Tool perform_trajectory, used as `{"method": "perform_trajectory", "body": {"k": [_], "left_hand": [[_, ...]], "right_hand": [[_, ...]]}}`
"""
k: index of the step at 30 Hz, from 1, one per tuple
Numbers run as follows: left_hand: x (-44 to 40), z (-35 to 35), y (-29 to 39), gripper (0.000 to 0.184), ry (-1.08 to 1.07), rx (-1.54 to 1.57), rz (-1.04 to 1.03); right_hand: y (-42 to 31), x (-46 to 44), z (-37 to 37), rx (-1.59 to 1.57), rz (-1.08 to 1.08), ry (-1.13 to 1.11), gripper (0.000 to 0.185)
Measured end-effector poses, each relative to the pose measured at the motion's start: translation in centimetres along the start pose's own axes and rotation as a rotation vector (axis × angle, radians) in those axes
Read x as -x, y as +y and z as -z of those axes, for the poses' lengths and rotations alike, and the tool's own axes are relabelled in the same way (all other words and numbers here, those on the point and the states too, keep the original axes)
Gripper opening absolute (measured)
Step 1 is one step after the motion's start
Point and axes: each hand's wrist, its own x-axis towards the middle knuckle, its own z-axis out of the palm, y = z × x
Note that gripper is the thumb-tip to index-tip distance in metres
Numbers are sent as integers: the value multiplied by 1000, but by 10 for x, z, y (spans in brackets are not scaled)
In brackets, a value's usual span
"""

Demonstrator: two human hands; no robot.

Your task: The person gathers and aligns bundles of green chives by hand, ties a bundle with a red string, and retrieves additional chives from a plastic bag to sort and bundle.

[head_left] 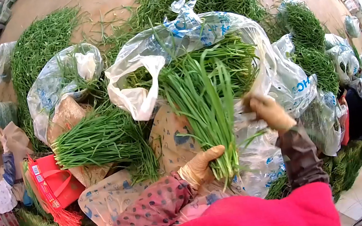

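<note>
By the plastic bag (217,23), the left hand (200,166) grips green stalks (203,104); the right hand (272,114) is too blurred to tell.

Left fingers (213,153) gripping greens (206,103), right fingers (256,103) blurred

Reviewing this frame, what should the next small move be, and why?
Probably bring the right hand in to pluck the stray blades: they poke out sideways near the base of the green bunch, which the left hand grips there, while the right hand is off to the side.
</note>
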Motion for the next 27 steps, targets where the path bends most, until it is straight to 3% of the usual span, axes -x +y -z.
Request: {"method": "perform_trajectory", "body": {"k": [1, 2, 4, 5, 7, 8, 10, 13, 14, 15, 17, 18, 20, 21, 23, 25, 26, 27], "left_hand": [[-3, -1, -2, 46, -6, 2, 4], [-5, -2, -5, 45, 79, -126, 24], [-14, 2, -13, 42, 201, -471, 25], [-18, 7, -17, 38, 295, -718, 53], [-25, 4, -17, 35, 329, -1035, 96], [-26, 5, -17, 35, 328, -1041, 96], [-28, 11, -17, 36, 170, -1425, 5], [-20, 8, -11, 39, 93, -1240, 105], [-14, 5, -7, 37, 120, -1438, 78], [-5, -11, 4, 37, 117, -1442, 79], [13, -32, 25, 48, 228, -1283, 530], [18, -17, 32, 55, 335, -1173, 404], [25, -5, 44, 71, 477, -909, 191], [29, -5, 43, 71, 348, -746, 57], [0, 12, 30, 58, 263, -930, -350], [-20, 18, 31, 42, 483, -576, -471], [-18, 5, 40, 30, 483, -271, -330], [-17, 3, 51, 31, 419, -202, -247]], "right_hand": [[23, 14, 2, -46, -58, -226, 55], [8, 37, -25, -407, -169, -451, 72], [34, 46, -44, -320, -348, -484, 76], [64, 43, -42, -196, -189, -453, 64], [45, 44, -72, -171, -251, -330, 62], [42, 39, -81, -172, -247, -328, 62], [40, 35, -93, -120, -135, -227, 67], [28, 25, -91, -16, -103, -288, 70], [25, 24, -89, 82, -86, -276, 64], [26, 21, -87, 81, -84, -273, 64], [31, 18, -83, -80, -213, -242, 62], [24, 16, -77, -7, -181, -299, 73], [23, 21, -83, -4, -140, -289, 69], [21, 23, -90, -5, -93, -279, 66], [-7, 38, -118, 588, -4, -167, 83], [-27, 44, -143, 821, 15, -145, 86], [-39, 45, -152, 1018, -25, -178, 83], [-36, 46, -147, 987, 185, -162, 83]]}}
